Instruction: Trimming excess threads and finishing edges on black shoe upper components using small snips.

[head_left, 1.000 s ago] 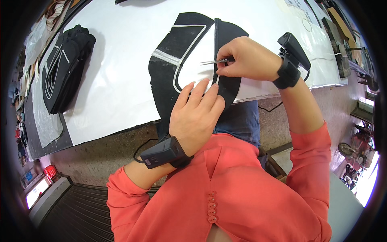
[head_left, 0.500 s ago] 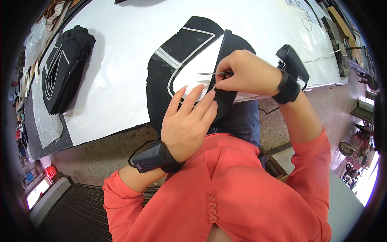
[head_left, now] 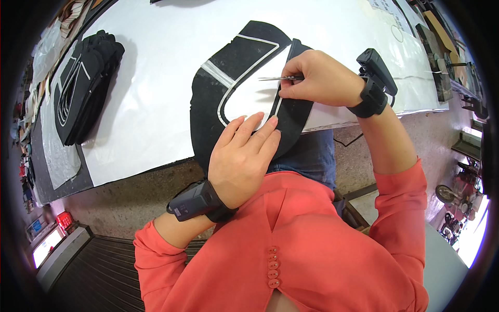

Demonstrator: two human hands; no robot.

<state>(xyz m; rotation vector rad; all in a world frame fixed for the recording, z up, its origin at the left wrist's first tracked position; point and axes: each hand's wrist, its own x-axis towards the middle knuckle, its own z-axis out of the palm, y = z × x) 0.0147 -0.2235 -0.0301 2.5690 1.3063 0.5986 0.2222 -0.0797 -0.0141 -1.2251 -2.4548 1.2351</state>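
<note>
On the table lies a black, round-edged fabric-like piece (head_left: pixel 207 112) with a large cut-out through which white shows. A narrow white strip (head_left: pixel 241 78) follows the rim of the cut-out. My left hand (head_left: pixel 243 158) rests flat on the piece's near part, fingers stretched out, tips by the strip's lower curve. My right hand (head_left: pixel 306 78) is closed at the cut-out's right side. From its fingers a thin, pointed metal tool (head_left: pixel 270 79) sticks out leftward over the opening; its handle is hidden. Thumb and fingertips are at the right-hand edge, above the strip there.
A stack of similar black pieces (head_left: pixel 86 88) stands at the table's left on clear plastic sheeting (head_left: pixel 60 164). White sheeting (head_left: pixel 150 104) covers the tabletop. Boards and tools (head_left: pixel 436 67) lie at the right end. Both wrists carry strapped black devices (head_left: pixel 195 202).
My right hand has moved up along the cut-out's right edge with the metal tool, uncovering more white strip below it. My left hand stays nearly in place.
</note>
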